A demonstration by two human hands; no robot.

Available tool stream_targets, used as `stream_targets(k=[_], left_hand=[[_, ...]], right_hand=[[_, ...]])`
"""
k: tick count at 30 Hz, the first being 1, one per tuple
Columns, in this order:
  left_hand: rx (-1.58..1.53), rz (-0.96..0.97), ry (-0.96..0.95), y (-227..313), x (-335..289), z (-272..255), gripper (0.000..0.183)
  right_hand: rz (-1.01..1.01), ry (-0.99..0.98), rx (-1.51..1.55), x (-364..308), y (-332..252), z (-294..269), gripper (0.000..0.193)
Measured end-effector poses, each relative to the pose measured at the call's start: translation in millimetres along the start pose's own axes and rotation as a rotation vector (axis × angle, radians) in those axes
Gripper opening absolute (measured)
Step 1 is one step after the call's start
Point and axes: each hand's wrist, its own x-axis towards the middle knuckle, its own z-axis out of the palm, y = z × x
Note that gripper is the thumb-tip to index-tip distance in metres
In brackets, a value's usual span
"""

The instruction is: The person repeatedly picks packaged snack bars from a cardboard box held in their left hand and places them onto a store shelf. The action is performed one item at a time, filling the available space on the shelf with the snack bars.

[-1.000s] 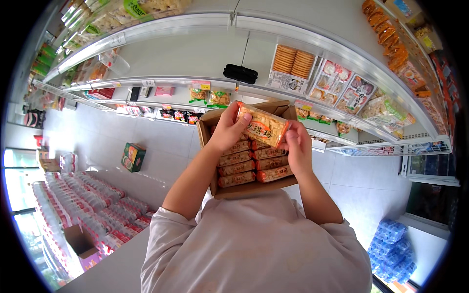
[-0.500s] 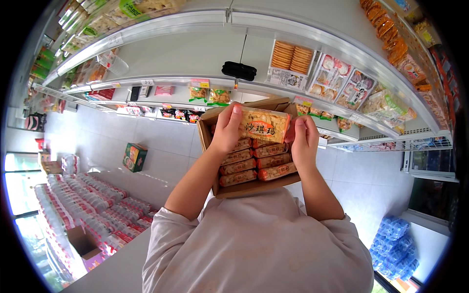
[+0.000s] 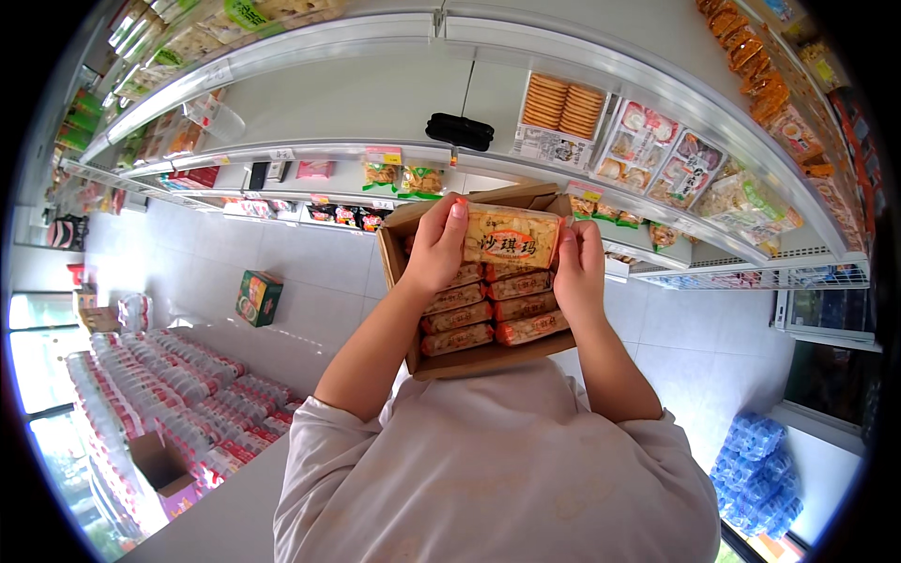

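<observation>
A clear-wrapped packet of sachima (image 3: pixel 510 236), yellowish with an orange-red oval label, lies flat between my two hands above an open cardboard box (image 3: pixel 402 255). My left hand (image 3: pixel 437 246) grips its left end, thumb on top. At the other end, my right hand (image 3: pixel 581 272) has its thumb and fingers closed on the wrapper's edge. Inside the box, several similar packets (image 3: pixel 457 340) stand in two columns below the held one. The box rests against my front; what supports it from beneath is hidden.
Ahead runs a shelf (image 3: pixel 347 103) bearing a black case (image 3: pixel 460 131), a biscuit pack (image 3: pixel 561 111) and pastry trays (image 3: pixel 638 150). A green carton (image 3: pixel 259 298) sits on the floor at left. Stacked bottle packs (image 3: pixel 188 394) fill the lower left; blue bottle packs (image 3: pixel 755 474) stand lower right.
My right thumb and fingers have come in closer onto the packet's right end. The packet has shifted slightly right and lies a little flatter. My left hand keeps its grip.
</observation>
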Motion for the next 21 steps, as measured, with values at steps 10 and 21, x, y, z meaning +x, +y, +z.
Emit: stream_targets(k=[10,21], left_hand=[[0.368,0.172,0.089,-6.6,6.5,0.8,0.027],[0.265,0.046,0.046,4.6,2.1,3.1,0.034]], right_hand=[[-0.162,0.12,-0.246,-4.6,0.3,-0.8,0.007],[0.068,0.022,-0.018,3.9,0.0,-0.2,0.039]])
